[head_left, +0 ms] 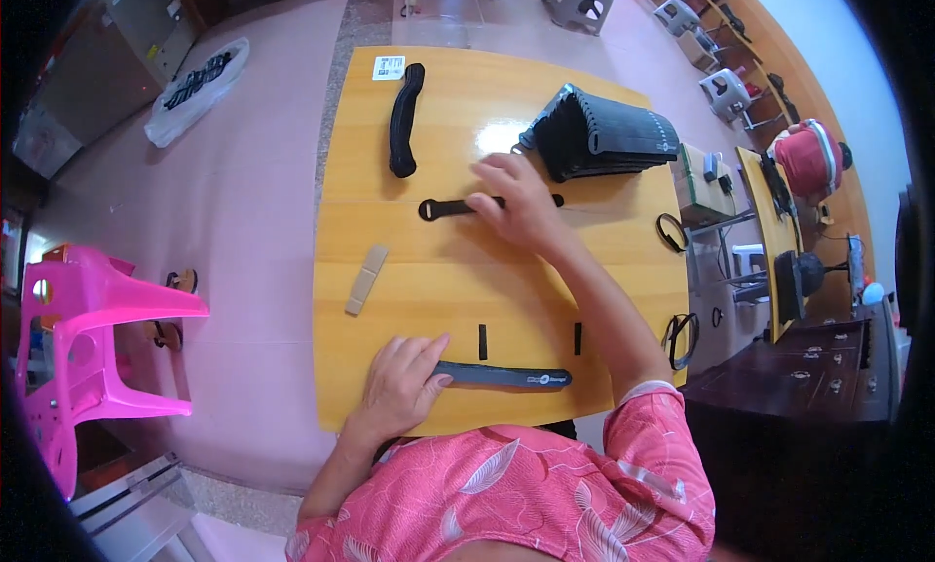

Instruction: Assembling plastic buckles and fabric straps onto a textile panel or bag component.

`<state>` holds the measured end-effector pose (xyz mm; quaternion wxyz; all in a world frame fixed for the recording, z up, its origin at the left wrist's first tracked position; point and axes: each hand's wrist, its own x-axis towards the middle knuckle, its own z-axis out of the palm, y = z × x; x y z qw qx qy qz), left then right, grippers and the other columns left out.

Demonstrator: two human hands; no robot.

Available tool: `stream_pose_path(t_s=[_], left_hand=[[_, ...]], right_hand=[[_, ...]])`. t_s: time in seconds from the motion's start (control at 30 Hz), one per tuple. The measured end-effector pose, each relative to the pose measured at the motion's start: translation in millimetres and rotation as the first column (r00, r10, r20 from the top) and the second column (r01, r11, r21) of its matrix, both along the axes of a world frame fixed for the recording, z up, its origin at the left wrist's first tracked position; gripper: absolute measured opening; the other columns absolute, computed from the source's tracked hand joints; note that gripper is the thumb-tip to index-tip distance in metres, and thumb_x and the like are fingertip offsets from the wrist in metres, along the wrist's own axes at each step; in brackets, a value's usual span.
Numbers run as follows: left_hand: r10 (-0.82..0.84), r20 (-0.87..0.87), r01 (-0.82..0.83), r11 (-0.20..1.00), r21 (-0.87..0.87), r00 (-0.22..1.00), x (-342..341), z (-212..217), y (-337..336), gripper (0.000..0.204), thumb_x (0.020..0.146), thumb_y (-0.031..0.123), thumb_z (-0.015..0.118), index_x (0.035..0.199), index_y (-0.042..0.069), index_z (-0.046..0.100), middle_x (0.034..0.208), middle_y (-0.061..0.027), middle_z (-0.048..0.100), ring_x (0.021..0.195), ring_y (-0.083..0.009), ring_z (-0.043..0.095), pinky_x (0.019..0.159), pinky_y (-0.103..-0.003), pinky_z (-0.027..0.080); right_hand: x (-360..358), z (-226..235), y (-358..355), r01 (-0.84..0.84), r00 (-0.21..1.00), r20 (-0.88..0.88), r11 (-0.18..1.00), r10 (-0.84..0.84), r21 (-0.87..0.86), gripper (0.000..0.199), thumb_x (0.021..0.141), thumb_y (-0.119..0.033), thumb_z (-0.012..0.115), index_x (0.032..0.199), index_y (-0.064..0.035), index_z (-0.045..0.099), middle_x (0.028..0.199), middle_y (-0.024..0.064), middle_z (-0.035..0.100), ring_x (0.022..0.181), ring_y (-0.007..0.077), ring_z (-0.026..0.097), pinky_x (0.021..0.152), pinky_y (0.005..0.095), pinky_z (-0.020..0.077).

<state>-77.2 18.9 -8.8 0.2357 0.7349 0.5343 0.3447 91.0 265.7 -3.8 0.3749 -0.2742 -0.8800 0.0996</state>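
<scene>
Near the table's front edge, my left hand (397,382) is closed on the left end of a flat grey strap (516,375), between thumb and fingers. The rest of that strap lies along the table with its rounded end to the right. My right hand (521,206) reaches to the middle of the table, thumb and fingers apart, over a black strap (446,208). This strap has a slotted round end at the left; its middle is hidden by the hand. Two short black strips (482,342) lie between the two straps, side by side with a gap.
A fanned stack of dark straps (628,133) stands at the back right. A long black bundle (402,124) and a beige strip (366,280) lie at the left. Black loops (672,233) sit by the right edge. A pink stool (97,318) stands left; another person (808,163) is far right.
</scene>
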Motion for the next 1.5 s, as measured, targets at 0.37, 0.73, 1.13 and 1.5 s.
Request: stream_pose_path(t_s=[0.37,0.73,1.13,1.5], left_hand=[[0.007,0.016,-0.008,0.999,0.038,1.0,-1.7,-7.5,0.5,0.044,0.075,0.017,0.069,0.114,0.001,0.059,0.097,-0.0124,0.059,0.086,-0.0305,0.055,0.075,-0.041,0.045],[-0.055,0.018,0.054,0.998,0.023,0.998,-4.8,1.9,-1.9,0.046,0.071,0.012,0.07,0.115,0.001,0.059,0.099,-0.0125,0.058,0.087,-0.0307,0.054,0.077,-0.041,0.045],[-0.043,0.135,0.033,0.997,0.07,0.99,-4.2,-13.6,-9.1,0.042,0.063,0.0,0.067,0.105,0.0,0.06,0.092,-0.0147,0.061,0.083,-0.0324,0.058,0.074,-0.042,0.046],[0.216,0.598,-0.103,0.97,-0.218,0.772,10.6,-11.4,-23.3,0.036,0.074,-0.007,0.066,0.107,-0.004,0.055,0.094,-0.0097,0.061,0.088,-0.0178,0.062,0.079,-0.03,0.05]], right_hand=[[61.2,-23.6,38.0,0.737,0.646,0.075,0.594,-0.76,-0.324,0.07,0.068,-0.037,0.081,0.114,0.0095,0.054,0.107,0.0239,0.063,0.101,0.0355,0.061,0.09,0.0404,0.0464],[52.0,-47.1,108.4,0.95,0.304,0.136,0.289,-0.943,-0.12,0.1,0.068,-0.06,0.071,0.122,0.0185,0.04,0.117,0.0353,0.05,0.112,0.0458,0.049,0.097,0.0466,0.0401],[45.1,-18.3,91.1,0.901,0.394,0.204,0.332,-0.896,-0.281,0.084,0.07,-0.048,0.075,0.12,0.0118,0.045,0.119,0.0313,0.049,0.113,0.0448,0.048,0.096,0.048,0.0407],[13.2,-19.6,-23.8,0.372,0.904,0.198,0.926,-0.379,0.07,0.011,0.073,-0.015,0.067,0.081,-0.0071,0.067,0.09,0.009,0.061,0.087,0.0307,0.057,0.075,0.0411,0.0482]])
